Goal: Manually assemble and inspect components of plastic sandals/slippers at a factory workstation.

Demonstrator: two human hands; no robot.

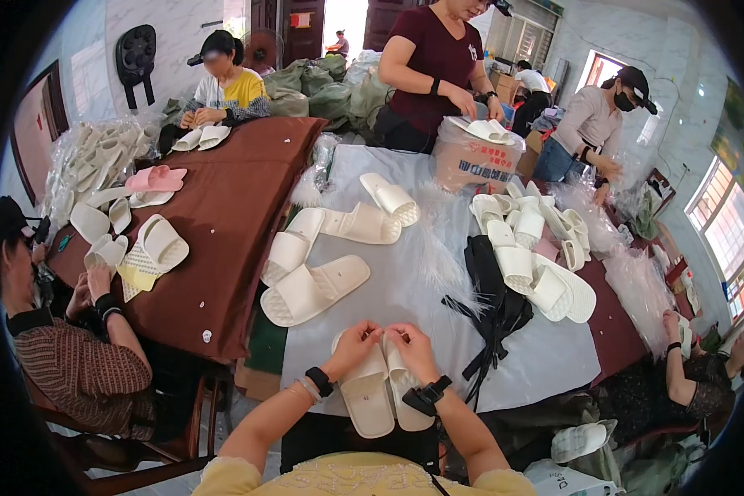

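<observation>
A pair of cream slide slippers lies at the near edge of the table, the left slipper point(369, 407) beside the right slipper point(408, 395), heels toward me. Over their front ends, my left hand point(356, 345) and my right hand point(412, 349) meet with fingertips pinched close together. Whatever the fingers hold is too small or hidden to make out. Just beyond my left hand rests a loose cream slipper point(316, 289), with several more behind it. To the right of my hands is a black strapped bag point(489, 289).
A heap of white slippers point(527, 240) sits at the right. Clear plastic strands point(446, 256) lie mid-table. At the back stands a tub point(478, 161) with slippers on top, a person in dark red behind it. Other people work around a brown-covered table point(215, 223) and at the right.
</observation>
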